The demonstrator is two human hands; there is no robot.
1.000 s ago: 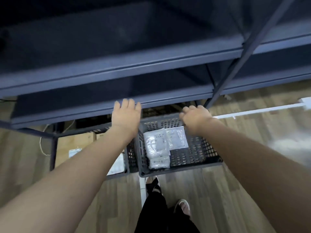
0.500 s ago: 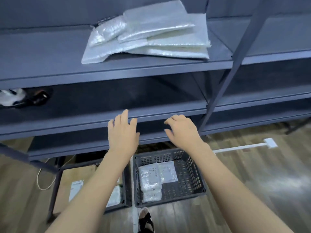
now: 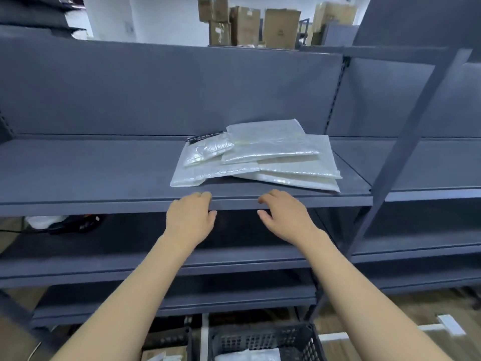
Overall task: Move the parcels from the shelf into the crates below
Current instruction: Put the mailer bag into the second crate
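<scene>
We have lifted both hands from the crates [image 3: 263, 341] to the shelf [image 3: 104, 175] edge; left hand [image 3: 191, 217] and right hand [image 3: 283, 217] hover loosely curled, empty, just short of the parcels [image 3: 260, 157] stacked there, ready to grab

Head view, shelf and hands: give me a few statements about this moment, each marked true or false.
1. A pile of parcels lies on the shelf. True.
2. The left hand grips a parcel. False: it holds nothing, at the shelf's front edge.
3. The right hand holds nothing. True.
4. The crate below has no parcel in it. False: a white parcel shows inside.
5. Cardboard boxes stand behind the shelving. True.
</scene>
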